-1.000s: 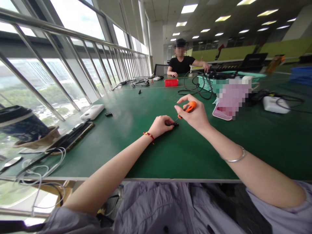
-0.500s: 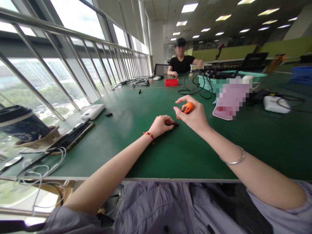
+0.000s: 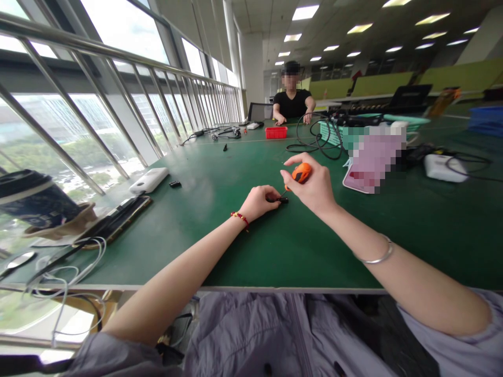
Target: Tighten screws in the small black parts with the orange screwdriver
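Between the hands, small black part [image 3: 282,199], left hand [image 3: 259,202] pinching, right hand [image 3: 314,186] gripping orange screwdriver [image 3: 301,173]

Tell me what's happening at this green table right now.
A person seated at the green table grips an orange-handled screwdriver in the right hand, its tip down on a small black part that the left hand pins to the surface. Another person sits at the far end, both hands on the table near a red tray.
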`<state>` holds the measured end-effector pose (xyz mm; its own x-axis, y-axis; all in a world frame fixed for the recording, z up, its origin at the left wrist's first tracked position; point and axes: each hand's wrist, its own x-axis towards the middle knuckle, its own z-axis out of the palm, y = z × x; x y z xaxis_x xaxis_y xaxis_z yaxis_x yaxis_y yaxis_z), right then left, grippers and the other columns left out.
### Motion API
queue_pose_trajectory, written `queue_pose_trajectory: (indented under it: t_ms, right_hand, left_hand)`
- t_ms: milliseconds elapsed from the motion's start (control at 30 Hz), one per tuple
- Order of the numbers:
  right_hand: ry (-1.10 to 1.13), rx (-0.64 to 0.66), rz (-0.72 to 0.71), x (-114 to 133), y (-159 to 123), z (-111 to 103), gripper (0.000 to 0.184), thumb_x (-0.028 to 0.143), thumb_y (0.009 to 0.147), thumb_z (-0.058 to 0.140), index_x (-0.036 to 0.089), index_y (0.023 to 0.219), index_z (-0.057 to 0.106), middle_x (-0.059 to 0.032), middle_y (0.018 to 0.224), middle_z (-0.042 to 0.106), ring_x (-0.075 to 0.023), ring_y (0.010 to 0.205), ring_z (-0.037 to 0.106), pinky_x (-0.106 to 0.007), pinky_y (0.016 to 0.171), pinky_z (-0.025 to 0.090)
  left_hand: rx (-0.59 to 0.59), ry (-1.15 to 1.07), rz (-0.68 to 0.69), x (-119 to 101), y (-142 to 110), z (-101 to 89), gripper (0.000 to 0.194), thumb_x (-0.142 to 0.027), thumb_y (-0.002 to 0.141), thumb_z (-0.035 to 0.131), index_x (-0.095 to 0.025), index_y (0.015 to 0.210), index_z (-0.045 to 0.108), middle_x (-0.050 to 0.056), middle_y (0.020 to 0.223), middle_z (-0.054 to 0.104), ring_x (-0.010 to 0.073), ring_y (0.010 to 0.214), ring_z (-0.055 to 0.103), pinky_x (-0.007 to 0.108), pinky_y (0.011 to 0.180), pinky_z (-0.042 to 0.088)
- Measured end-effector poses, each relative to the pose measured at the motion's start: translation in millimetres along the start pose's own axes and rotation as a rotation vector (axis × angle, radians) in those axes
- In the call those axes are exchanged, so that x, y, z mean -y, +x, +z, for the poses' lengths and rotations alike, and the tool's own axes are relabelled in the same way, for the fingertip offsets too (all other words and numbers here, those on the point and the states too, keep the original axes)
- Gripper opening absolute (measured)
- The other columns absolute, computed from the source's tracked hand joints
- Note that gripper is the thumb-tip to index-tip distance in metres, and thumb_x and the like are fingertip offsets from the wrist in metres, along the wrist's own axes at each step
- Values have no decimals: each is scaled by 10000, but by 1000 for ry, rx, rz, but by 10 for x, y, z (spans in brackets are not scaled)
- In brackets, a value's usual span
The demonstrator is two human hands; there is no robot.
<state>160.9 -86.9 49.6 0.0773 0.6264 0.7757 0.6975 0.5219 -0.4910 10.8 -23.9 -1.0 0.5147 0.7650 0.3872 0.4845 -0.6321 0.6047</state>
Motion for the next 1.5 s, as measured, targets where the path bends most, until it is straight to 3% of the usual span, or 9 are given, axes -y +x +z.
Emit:
queue_pose_trajectory:
  t_ms: [100,200,300,433,600,700,800,967,1500]
  right_hand:
    - [26,-27,-23,-17,6,5,351,326,690,583,226,1017,502,16,690,567,-142,526,513,-267,524,396]
    - [-7,-53,-24,-17,11,7,465,369,657,618,228,1073,464,6,735,581,-153,552,529,-271,519,395]
    - [-56,-55,26,-4,15,4,355,438,675,612,232,953,528,37,606,535,-160,555,539,-264,544,390]
    - [3,0,42,1,20,4,207,380,704,587,229,843,561,39,585,519,-143,544,523,-256,556,393]
    - [12,-17,-3,-10,15,18,363,341,657,609,226,991,520,29,649,555,-140,510,496,-255,495,361]
    - [-42,-2,28,-16,14,19,184,406,705,566,229,751,548,27,555,530,-147,504,494,-255,507,346]
    - [-22,-21,67,-27,26,7,250,378,740,512,222,555,454,18,496,492,-138,486,468,-255,519,350]
    - [15,-90,101,-60,58,-14,225,315,710,515,225,529,417,18,481,465,-138,476,451,-262,522,358]
    - [46,-30,132,-141,93,20,223,349,700,536,220,540,450,20,501,490,-137,495,468,-255,524,370]
  left_hand:
    - [-5,8,-1,-5,-1,0,131,-189,646,634,-134,759,671,21,720,671,129,673,605,244,684,509]
    - [-7,9,-3,-12,-2,-2,125,-185,650,629,-131,754,672,22,707,669,128,661,603,240,669,507]
    - [4,-4,-6,-5,-2,0,147,-170,653,624,-133,784,678,25,725,677,128,673,610,237,682,509]
    - [0,-6,-10,13,3,6,155,-176,648,631,-132,789,677,27,735,677,131,687,616,241,692,512]
    - [-4,14,4,7,7,-6,134,-186,647,633,-127,760,674,24,715,671,131,671,610,245,681,508]
    - [-7,42,-5,3,5,-38,150,-191,647,632,-137,777,683,24,728,676,135,681,612,247,686,507]
    - [-12,78,-17,12,3,-76,150,-191,645,629,-145,775,690,25,740,680,141,697,615,253,699,508]
    - [-11,81,-22,42,2,-99,152,-193,650,622,-151,776,694,26,740,682,143,706,618,250,696,513]
    - [7,28,-40,32,2,-100,139,-180,655,624,-147,775,687,18,732,681,131,698,620,241,705,515]
